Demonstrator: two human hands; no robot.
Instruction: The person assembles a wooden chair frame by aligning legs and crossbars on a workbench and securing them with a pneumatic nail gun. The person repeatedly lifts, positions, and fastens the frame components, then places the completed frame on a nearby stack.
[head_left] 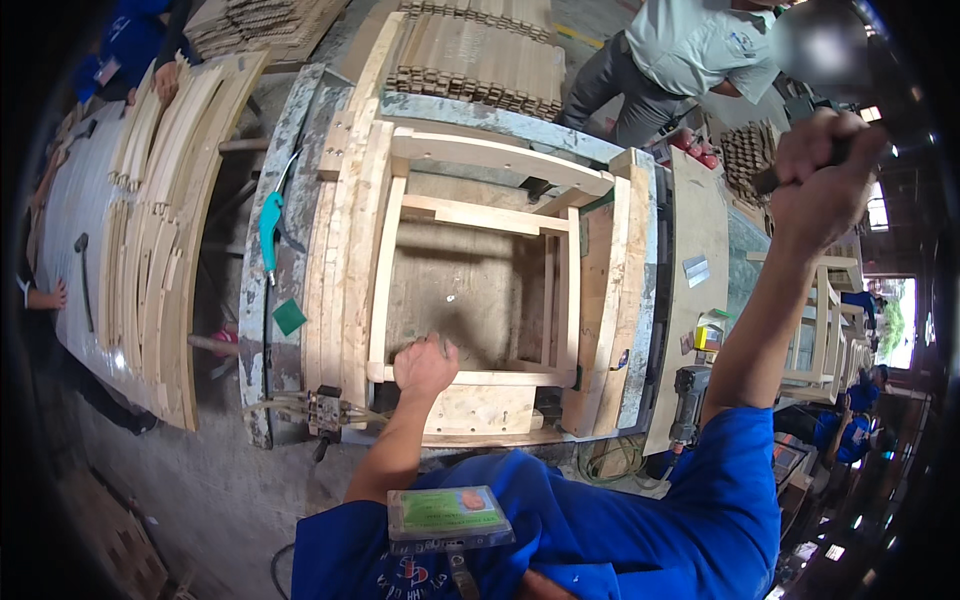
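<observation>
A pale wooden frame of jointed rails lies on the workbench in front of me. My left hand is closed over its near rail, close to the left corner, with the fingertips partly hidden. Raised high at the right, my right hand is wrapped round a dark-handled tool; its far end is too dark and blurred to make out. Thick wooden beams flank the frame, a stacked one on the left and another on the right.
A teal air blow gun and a green square lie on the bench's left edge. A valve with hoses sits near-left. A power tool is near my right arm. Other people work left and right; one in a pale shirt stands beyond.
</observation>
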